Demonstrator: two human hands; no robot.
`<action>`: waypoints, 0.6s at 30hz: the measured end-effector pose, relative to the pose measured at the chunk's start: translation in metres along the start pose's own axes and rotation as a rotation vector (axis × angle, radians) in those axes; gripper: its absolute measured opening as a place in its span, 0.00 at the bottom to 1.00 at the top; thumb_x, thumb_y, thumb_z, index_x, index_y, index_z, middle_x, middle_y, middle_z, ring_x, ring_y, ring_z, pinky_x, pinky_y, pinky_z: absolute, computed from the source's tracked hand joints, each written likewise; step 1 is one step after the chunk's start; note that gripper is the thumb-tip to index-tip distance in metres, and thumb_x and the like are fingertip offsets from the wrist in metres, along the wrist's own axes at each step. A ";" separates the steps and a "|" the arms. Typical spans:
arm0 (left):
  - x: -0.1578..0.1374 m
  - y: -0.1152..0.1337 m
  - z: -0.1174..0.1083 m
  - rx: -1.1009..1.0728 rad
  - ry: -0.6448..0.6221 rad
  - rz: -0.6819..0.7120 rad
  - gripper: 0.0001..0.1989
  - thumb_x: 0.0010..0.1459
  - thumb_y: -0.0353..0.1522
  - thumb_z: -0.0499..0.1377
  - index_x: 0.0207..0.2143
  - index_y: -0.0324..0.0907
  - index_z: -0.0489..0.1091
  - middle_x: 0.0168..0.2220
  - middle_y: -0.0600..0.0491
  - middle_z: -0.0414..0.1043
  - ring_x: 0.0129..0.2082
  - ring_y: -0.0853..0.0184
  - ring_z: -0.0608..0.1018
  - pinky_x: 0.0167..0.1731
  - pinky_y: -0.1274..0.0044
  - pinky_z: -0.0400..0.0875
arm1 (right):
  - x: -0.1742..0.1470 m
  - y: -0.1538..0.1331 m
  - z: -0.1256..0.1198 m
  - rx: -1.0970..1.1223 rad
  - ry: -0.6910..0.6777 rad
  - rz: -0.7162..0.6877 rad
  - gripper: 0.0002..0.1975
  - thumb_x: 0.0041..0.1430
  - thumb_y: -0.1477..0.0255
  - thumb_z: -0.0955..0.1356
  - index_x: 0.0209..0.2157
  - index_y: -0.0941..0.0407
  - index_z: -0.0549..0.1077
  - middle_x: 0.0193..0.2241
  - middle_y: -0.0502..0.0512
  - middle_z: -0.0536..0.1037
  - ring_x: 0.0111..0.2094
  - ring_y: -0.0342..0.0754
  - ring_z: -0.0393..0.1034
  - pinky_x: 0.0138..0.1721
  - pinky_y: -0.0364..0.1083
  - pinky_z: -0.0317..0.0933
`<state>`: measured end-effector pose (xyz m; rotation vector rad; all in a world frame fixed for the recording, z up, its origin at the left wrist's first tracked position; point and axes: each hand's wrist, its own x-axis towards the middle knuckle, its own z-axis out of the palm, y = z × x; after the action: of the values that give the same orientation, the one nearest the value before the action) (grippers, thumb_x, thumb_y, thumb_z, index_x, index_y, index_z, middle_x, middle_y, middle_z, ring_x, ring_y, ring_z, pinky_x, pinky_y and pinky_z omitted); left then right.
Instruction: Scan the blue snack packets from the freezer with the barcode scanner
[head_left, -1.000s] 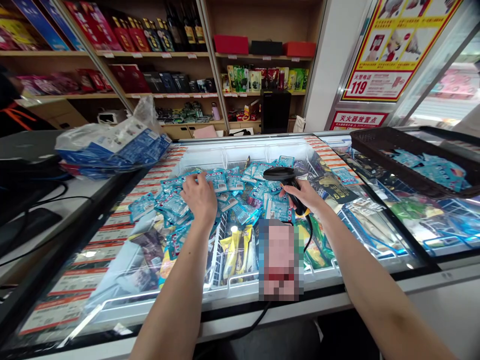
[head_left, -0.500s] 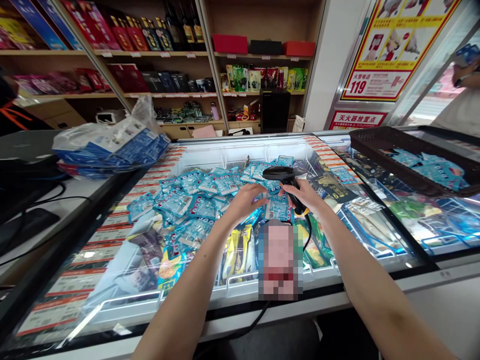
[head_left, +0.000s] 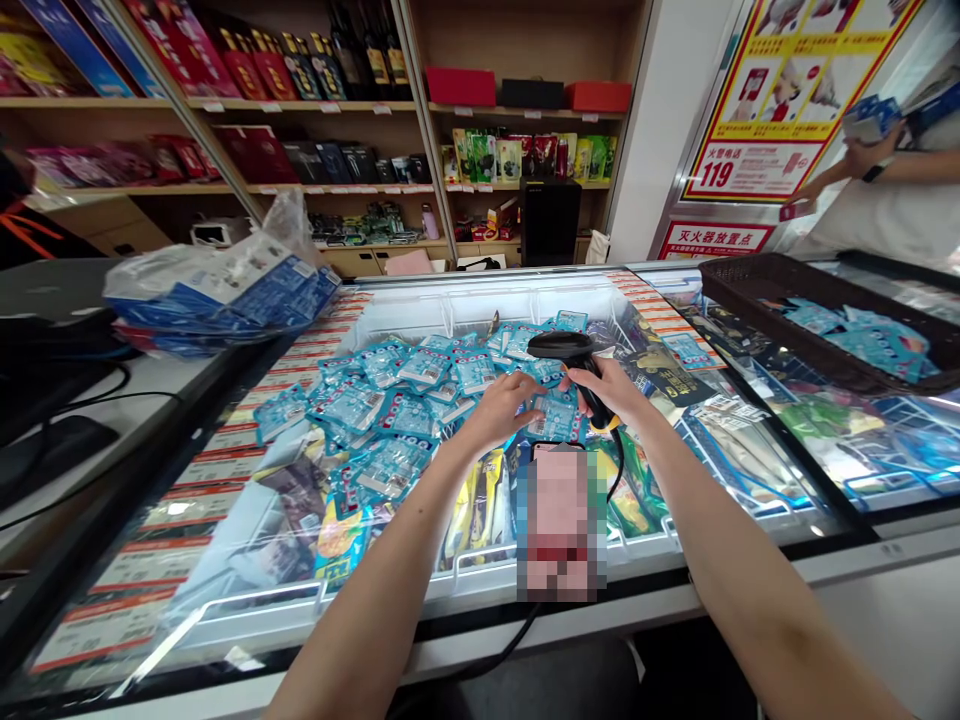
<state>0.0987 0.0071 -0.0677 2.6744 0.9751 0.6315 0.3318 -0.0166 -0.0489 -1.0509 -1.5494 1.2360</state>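
My right hand (head_left: 600,385) is wrapped round the handle of a black barcode scanner (head_left: 562,347), its head pointing left and its cable hanging down. My left hand (head_left: 508,408) is at the left edge of a blue snack packet (head_left: 559,415) under the scanner. Its fingers are curled but apart from the thumb; whether they touch the packet is hard to see. Many more blue packets (head_left: 405,410) lie spread to the left on the freezer's glass top. Below my hands lies a phone (head_left: 559,500), its screen blurred out.
A plastic bag of blue packages (head_left: 225,285) sits at the left of the freezer (head_left: 555,610). At the right stands a brown basket (head_left: 750,290) with blue packets. Shelves (head_left: 322,107) line the back. Another person's arm (head_left: 862,165) holds blue items at the upper right.
My left hand has moved slightly right, closer to the packet under the scanner. The scanner hardly moves. At the upper right, the other person has come further into view.
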 end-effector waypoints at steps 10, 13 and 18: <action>0.003 0.000 0.011 -0.124 0.053 -0.015 0.19 0.55 0.44 0.61 0.45 0.44 0.67 0.48 0.46 0.69 0.51 0.57 0.70 0.51 0.64 0.63 | 0.000 -0.002 0.000 0.005 0.012 0.009 0.17 0.56 0.57 0.69 0.38 0.56 0.70 0.28 0.54 0.79 0.17 0.44 0.68 0.15 0.44 0.61; 0.004 -0.001 0.016 -0.215 0.119 -0.158 0.20 0.54 0.43 0.63 0.45 0.44 0.64 0.46 0.47 0.69 0.47 0.58 0.71 0.45 0.67 0.66 | 0.000 -0.001 0.000 -0.014 0.013 0.001 0.18 0.56 0.56 0.68 0.36 0.57 0.70 0.28 0.54 0.78 0.16 0.43 0.68 0.16 0.43 0.61; 0.005 0.001 0.015 -0.341 0.321 -0.424 0.18 0.55 0.40 0.61 0.43 0.44 0.59 0.41 0.51 0.68 0.34 0.66 0.71 0.35 0.74 0.64 | -0.001 -0.004 0.000 0.002 0.029 0.002 0.18 0.57 0.57 0.68 0.39 0.57 0.68 0.35 0.58 0.79 0.16 0.42 0.67 0.15 0.43 0.61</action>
<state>0.1094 0.0088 -0.0788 2.0236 1.3265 1.0345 0.3320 -0.0180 -0.0455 -1.0648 -1.5248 1.2189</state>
